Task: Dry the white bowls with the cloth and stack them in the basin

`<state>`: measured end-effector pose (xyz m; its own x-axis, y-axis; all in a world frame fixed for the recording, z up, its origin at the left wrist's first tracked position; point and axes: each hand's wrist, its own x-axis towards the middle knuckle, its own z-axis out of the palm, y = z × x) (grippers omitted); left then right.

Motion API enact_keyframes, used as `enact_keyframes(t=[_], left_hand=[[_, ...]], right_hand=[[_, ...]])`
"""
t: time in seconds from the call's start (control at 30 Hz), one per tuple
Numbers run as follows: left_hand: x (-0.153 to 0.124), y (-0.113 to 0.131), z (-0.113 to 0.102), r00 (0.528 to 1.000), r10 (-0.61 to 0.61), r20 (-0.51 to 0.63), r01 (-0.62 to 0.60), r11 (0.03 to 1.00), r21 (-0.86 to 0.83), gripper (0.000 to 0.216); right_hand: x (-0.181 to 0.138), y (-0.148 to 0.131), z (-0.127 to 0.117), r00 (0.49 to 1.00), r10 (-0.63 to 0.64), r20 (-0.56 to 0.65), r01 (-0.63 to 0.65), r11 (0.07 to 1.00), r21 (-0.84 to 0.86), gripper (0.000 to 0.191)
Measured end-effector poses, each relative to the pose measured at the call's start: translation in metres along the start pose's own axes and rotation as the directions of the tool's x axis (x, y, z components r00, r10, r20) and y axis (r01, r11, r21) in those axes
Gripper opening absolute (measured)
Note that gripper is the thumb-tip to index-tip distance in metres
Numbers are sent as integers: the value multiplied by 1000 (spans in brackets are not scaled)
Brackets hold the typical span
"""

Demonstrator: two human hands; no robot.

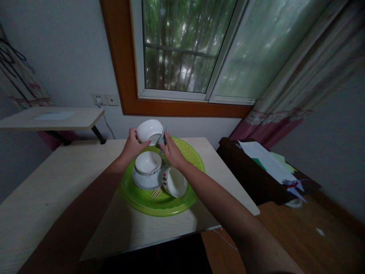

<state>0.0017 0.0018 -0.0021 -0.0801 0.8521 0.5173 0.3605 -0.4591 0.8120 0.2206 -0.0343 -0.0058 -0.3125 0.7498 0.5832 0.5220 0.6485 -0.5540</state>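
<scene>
A white bowl point(148, 129) is tilted above the tray, with my left hand point(133, 146) closed round its left side, thumb across the lower front. My right hand point(172, 152) presses a pale grey-blue cloth point(163, 134) against the bowl's right side; part of the cloth is hidden by the fingers. Beneath them, a round green plastic tray point(159, 210) lies on the table. On it, a second white bowl point(148, 163) stands upright on a white plate point(146, 182). A patterned bowl point(176, 182) lies on its side to the right, near several chopsticks point(156, 193).
The pale wooden table point(68, 182) carries a raised shelf point(57, 118) at the back left. A wall socket point(104, 99) with a plugged-in cable is behind it. Right of the table, a dark brown piece of furniture point(245, 167) holds papers point(270, 163). A window point(182, 49) is ahead.
</scene>
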Motion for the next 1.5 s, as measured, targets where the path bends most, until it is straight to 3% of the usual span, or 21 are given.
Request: enact_keyframes(t=[0.2,0.43,0.53,0.67,0.8,1.0,1.17,1.33,1.5], left_hand=[[-2,1,2,999,14,35,-16,999,48,63],[-7,10,3,978,62,199,-79,994,78,59],[-8,13,2,979,77,188,-96,991,93,61],[-10,16,1,976,85,199,-113,985,132,61],[-12,18,0,969,118,217,-159,971,180,61],[-13,24,-3,957,146,251,-208,948,241,57],[-14,27,-3,941,156,300,-239,934,264,52],[-11,20,0,966,119,228,-166,965,201,59],[-4,8,0,997,53,59,-57,997,54,63]], right_hand=[[1,-21,-8,987,-160,1,159,980,-119,68],[0,-43,-11,943,-311,120,330,920,-212,59],[0,-42,-9,962,-264,68,273,941,-202,59],[3,-26,-9,991,-103,-80,95,991,-93,62],[5,-8,-12,990,11,-141,-13,1000,-17,66],[4,-12,-12,989,-56,-136,47,997,-67,65],[2,-25,-14,974,-225,-42,213,958,-189,60],[2,-36,-13,941,-330,74,338,902,-268,61],[3,-38,-12,946,-323,13,320,929,-185,61]])
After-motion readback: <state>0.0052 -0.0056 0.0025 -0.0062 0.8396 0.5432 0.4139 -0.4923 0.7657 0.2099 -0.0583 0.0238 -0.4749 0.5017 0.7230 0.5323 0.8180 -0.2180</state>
